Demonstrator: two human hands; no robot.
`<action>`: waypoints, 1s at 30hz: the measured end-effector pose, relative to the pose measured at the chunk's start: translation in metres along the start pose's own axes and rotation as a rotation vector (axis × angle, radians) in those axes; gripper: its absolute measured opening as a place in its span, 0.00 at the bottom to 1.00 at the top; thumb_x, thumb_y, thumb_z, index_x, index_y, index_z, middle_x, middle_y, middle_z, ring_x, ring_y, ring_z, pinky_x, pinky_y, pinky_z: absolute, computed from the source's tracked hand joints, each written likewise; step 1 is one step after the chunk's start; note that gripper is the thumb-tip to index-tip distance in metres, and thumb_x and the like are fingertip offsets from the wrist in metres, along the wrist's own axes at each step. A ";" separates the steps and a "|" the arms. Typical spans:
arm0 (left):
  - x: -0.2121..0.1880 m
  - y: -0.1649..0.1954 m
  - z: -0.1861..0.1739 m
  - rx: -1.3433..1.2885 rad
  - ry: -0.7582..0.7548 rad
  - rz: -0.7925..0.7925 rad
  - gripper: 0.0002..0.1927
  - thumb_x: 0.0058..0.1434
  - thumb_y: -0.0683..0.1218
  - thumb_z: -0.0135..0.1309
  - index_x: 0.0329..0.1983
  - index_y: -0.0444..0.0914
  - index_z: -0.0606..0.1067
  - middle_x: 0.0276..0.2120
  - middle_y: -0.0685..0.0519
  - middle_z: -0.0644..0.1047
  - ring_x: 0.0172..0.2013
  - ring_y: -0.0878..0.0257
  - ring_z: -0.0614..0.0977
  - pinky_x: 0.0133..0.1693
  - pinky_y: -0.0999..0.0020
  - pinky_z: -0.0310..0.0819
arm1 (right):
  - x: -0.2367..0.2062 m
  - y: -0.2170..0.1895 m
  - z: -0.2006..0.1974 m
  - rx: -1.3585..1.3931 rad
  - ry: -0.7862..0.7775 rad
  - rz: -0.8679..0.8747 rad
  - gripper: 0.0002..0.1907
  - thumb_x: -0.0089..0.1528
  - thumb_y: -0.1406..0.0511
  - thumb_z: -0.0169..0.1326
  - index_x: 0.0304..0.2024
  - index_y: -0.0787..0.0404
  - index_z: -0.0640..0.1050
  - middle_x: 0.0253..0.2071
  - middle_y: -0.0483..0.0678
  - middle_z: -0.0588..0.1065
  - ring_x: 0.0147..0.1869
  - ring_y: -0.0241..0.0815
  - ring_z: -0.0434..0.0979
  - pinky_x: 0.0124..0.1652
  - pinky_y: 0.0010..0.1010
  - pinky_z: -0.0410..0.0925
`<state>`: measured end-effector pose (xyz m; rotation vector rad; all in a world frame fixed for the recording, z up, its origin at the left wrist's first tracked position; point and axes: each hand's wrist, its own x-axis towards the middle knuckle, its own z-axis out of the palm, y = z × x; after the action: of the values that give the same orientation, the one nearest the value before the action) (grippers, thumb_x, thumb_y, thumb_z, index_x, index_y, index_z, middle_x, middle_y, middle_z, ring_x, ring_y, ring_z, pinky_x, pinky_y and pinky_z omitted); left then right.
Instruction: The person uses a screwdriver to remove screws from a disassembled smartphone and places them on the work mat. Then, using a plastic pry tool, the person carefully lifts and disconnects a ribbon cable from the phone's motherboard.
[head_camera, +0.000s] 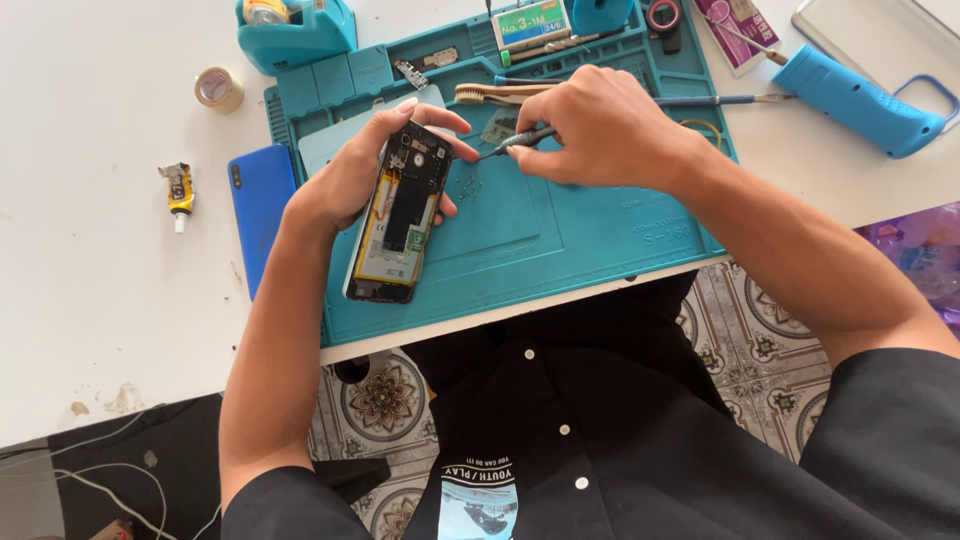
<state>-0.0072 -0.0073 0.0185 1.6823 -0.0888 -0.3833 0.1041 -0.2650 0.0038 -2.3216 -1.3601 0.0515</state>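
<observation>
Working screws on the opened phone (398, 215), by the look of it: back off, battery and board exposed. Phone sits tilted on the teal repair mat (560, 240), near its left edge, lower end on the mat, upper end lifted. Left hand (365, 170) wrapped around the phone's upper half, fingers curled over both edges, clamped on the body. Right hand (600, 130) just right of the phone, fingers pinched together on a slim dark screwdriver (520, 140), tip aimed at the phone's top right corner, touching or nearly so; cannot tell which.

Judgement: screw stage, mid-disassembly or reassembly, unclear which. Next move calls for a square seat of the tip in the screw head, light downward pressure, steady phone.

Around the phone:
- tiny loose screws (470, 185) on the mat just right of it, under the driver shaft; easy to scatter with the right wrist
- blue back cover (258, 205) to the left, off the mat
- small glue tube (180, 192) further left
- toothbrush (490, 93) and tweezers (720, 99) above, behind the right hand
- tape dispenser (295, 30) and tape roll (218, 89) up left
- blue handheld tool (860, 98) far right

Nothing blocking the screw corner except the left thumb close by.
</observation>
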 end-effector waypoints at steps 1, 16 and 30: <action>0.000 0.000 0.001 0.008 0.002 0.001 0.36 0.68 0.63 0.31 0.64 0.32 0.68 0.52 0.38 0.80 0.32 0.55 0.87 0.30 0.65 0.86 | -0.001 0.000 0.000 0.003 -0.007 0.009 0.18 0.56 0.56 0.59 0.41 0.61 0.85 0.14 0.52 0.72 0.19 0.50 0.74 0.28 0.40 0.67; 0.000 0.000 0.000 0.018 0.010 -0.007 0.35 0.68 0.63 0.31 0.62 0.33 0.70 0.47 0.40 0.81 0.32 0.56 0.87 0.30 0.65 0.86 | 0.000 0.000 -0.001 0.015 0.043 0.000 0.18 0.59 0.55 0.61 0.41 0.62 0.85 0.13 0.50 0.71 0.17 0.48 0.72 0.26 0.39 0.65; -0.001 -0.001 0.001 -0.027 0.005 -0.023 0.35 0.69 0.63 0.30 0.62 0.33 0.70 0.43 0.42 0.81 0.32 0.57 0.87 0.32 0.65 0.86 | 0.001 -0.016 0.007 0.295 0.111 -0.213 0.13 0.66 0.60 0.59 0.46 0.64 0.80 0.31 0.52 0.80 0.31 0.44 0.82 0.33 0.32 0.72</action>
<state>-0.0084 -0.0076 0.0181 1.6583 -0.0603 -0.3962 0.0900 -0.2550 0.0037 -1.9019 -1.4292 0.0524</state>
